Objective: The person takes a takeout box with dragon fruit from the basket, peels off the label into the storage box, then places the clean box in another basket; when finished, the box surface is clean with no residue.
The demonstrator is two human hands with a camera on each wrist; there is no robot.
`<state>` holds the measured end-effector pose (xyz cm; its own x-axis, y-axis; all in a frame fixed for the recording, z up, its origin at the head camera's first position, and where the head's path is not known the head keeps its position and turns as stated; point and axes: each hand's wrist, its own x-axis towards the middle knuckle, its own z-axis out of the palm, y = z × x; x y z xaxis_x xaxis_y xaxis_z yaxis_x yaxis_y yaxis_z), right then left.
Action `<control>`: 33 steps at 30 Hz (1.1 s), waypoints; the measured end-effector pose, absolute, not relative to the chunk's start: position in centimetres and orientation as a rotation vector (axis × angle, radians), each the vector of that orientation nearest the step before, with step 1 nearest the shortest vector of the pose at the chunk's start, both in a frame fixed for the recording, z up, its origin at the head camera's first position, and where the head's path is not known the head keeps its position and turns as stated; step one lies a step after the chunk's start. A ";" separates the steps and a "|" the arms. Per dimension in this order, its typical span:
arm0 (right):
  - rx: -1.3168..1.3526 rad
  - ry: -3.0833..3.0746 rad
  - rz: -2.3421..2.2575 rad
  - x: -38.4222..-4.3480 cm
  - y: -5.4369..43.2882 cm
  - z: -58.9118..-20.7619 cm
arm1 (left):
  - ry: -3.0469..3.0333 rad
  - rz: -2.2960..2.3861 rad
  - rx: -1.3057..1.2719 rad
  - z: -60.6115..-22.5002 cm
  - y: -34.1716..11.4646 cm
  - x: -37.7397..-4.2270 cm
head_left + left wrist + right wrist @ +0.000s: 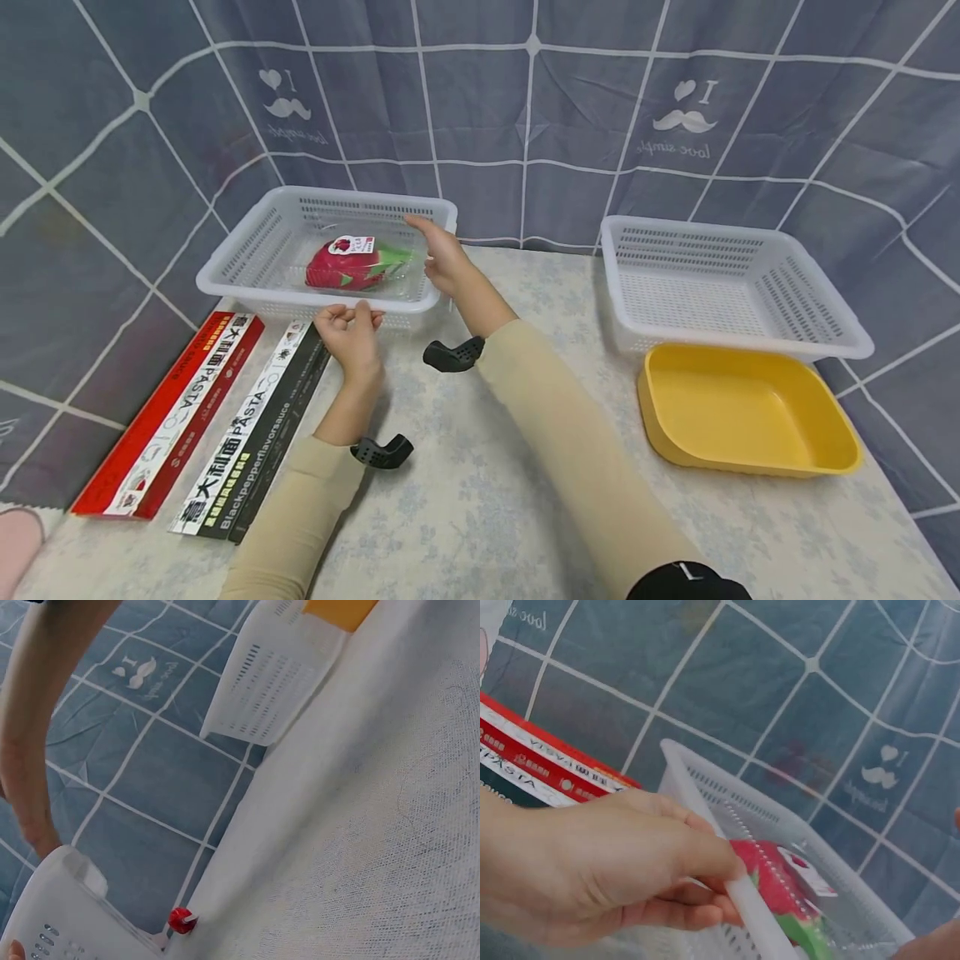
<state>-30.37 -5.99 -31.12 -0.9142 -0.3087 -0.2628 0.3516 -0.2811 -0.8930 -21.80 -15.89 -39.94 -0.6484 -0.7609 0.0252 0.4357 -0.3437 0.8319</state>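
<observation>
A white plastic basket [243,287] stands at the back left. Inside it lies a pink dragon fruit [345,268] with green tips, in clear plastic packaging with a white label. My left hand [351,333] grips the basket's front rim; in the right wrist view its thumb lies on top and its fingers curl beneath. At the basket's right end, my right hand [442,258] holds the short side, its fingers over the rim. In the left wrist view the basket [56,907] partly hides the right hand.
Red [168,417] and black [251,433] pasta boxes lie in front of the basket at left. Another white basket [738,333] stands at right, a yellow tub [750,417] before it. A small red thing [182,920] shows near the held basket. A patterned curtain [480,108] hangs behind.
</observation>
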 end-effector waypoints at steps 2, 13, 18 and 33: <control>0.031 1.555 -2.237 -30.4 -6.7 -31.0 | -1.109 -2.038 0.487 -39.9 -15.8 -21.8; 0.135 1.844 -2.044 -30.4 -8.9 -31.4 | -1.143 -2.012 0.483 -40.0 -15.7 -21.4; 0.342 1.854 -1.997 -30.6 -9.4 -31.8 | -1.132 -2.015 0.461 -40.1 -15.7 -21.6; 0.406 1.714 -1.904 -30.8 -10.0 -32.1 | -1.137 -2.010 0.475 -40.0 -15.8 -21.7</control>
<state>-30.78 -10.00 -32.10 -0.8082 -0.1908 -0.5571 0.5741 -0.0441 -0.8176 -21.67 -15.84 -40.01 -0.6389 -0.7679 0.0474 0.4360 -0.3107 0.8446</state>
